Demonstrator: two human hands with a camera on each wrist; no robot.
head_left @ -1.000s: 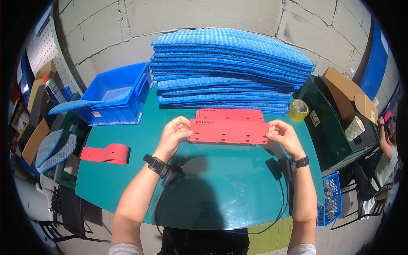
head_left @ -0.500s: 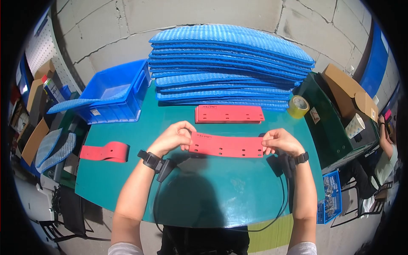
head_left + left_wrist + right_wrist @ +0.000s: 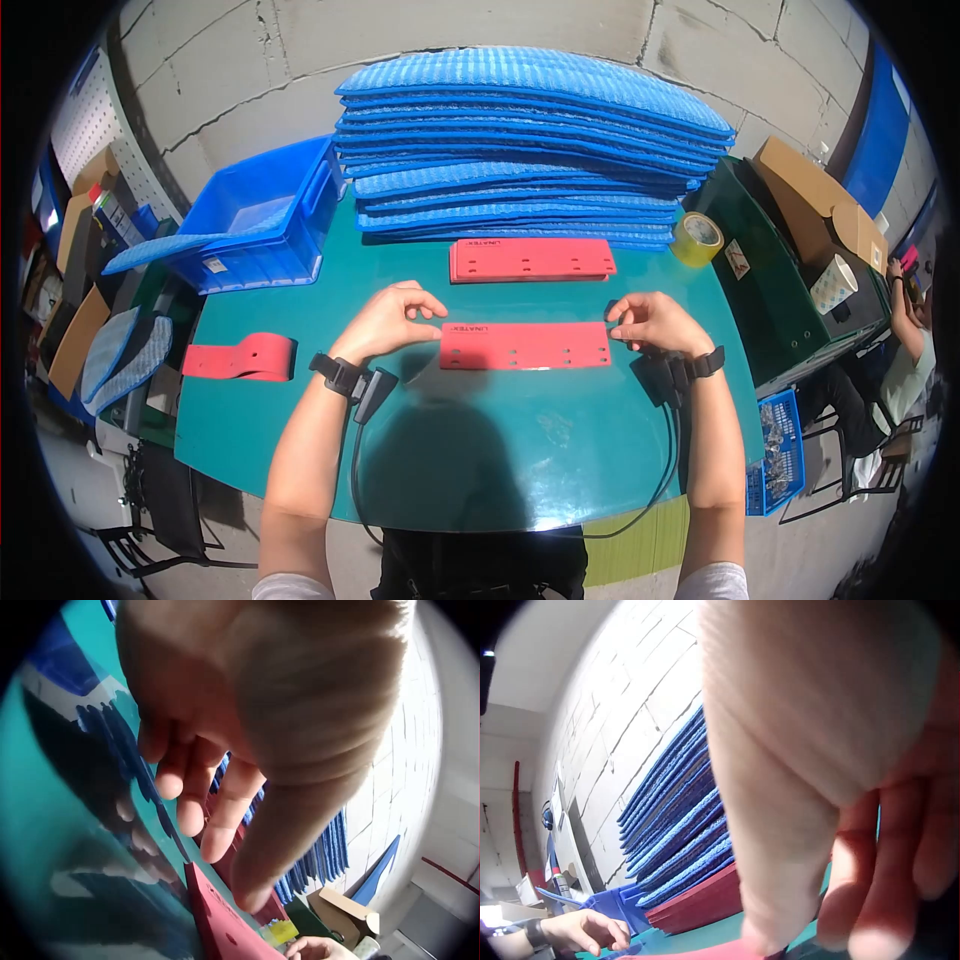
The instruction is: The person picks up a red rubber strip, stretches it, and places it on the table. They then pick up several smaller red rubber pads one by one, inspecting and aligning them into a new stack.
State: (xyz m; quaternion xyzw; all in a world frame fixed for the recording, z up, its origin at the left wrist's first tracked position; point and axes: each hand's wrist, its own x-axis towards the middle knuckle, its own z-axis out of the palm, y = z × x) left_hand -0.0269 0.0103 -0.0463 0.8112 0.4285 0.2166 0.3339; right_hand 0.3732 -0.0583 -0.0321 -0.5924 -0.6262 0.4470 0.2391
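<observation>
Only the head view shows the whole strip [image 3: 525, 346].

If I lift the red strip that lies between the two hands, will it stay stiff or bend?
It will probably bend: the red strip looks thin, and the similar red piece at the left curls over itself. It is likely light, being thin with holes through it. It should not roll, since it lies flat.
</observation>
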